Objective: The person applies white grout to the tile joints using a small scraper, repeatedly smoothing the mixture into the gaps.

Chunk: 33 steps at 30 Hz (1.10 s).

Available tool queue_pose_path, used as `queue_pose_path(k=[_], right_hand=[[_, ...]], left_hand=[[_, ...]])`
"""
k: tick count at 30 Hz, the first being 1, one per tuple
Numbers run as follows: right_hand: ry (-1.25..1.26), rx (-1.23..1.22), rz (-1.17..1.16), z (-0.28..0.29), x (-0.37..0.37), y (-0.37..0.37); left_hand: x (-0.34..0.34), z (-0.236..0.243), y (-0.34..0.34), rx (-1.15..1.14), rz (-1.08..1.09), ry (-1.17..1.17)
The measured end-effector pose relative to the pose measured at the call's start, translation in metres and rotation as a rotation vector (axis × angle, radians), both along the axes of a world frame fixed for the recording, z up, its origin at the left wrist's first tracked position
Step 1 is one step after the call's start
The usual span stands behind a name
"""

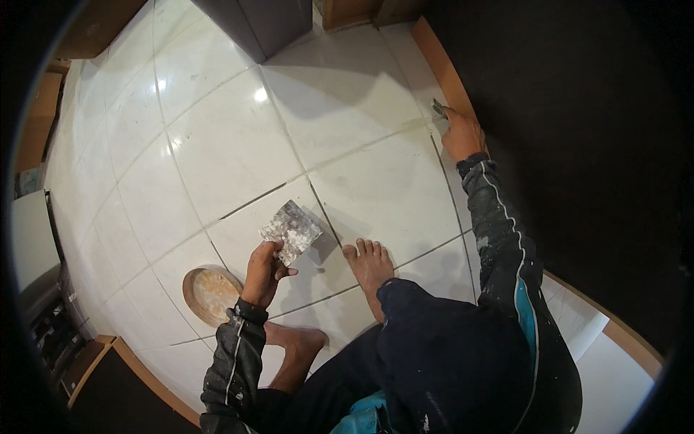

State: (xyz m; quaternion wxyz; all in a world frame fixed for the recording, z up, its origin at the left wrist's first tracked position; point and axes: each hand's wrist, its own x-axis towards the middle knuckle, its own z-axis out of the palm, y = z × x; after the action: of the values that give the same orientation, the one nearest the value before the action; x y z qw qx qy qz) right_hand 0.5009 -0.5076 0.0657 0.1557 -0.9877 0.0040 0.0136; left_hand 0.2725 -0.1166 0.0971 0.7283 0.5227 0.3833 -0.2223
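My left hand pinches a flat, square metal plate by its near edge, above the white tiles. White and grey paste is smeared over the plate. Stretched out to the far right, my right hand is closed around a small scraper, whose tip is at the floor close to a tile joint; its blade is only partly visible. Some joints look pale and others, like the one near my foot, are dark gaps. A round shallow bowl with whitish residue sits on the floor left of my left hand.
A large dark panel with an orange-brown edge runs along the right side. A grey cabinet-like block stands at the far middle. Brown furniture and a pale box-shaped thing line the left. Another dark, wood-edged panel is at lower left.
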Motion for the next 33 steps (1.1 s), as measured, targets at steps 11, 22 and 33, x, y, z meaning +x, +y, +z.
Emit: queue_pose_path(k=[11, 22, 33], right_hand=[[0.099, -0.118, 0.166, 0.012, 0.001, 0.047], [0.134, 0.058, 0.485, 0.003, -0.087, 0.061], [-0.292, 0.078, 0.445, -0.059, -0.056, 0.032]], left_hand=[[-0.002, 0.007, -0.003, 0.002, 0.039, 0.016], [-0.001, 0.000, 0.003, -0.010, 0.017, -0.012], [0.000, 0.007, -0.003, 0.015, 0.004, -0.021]])
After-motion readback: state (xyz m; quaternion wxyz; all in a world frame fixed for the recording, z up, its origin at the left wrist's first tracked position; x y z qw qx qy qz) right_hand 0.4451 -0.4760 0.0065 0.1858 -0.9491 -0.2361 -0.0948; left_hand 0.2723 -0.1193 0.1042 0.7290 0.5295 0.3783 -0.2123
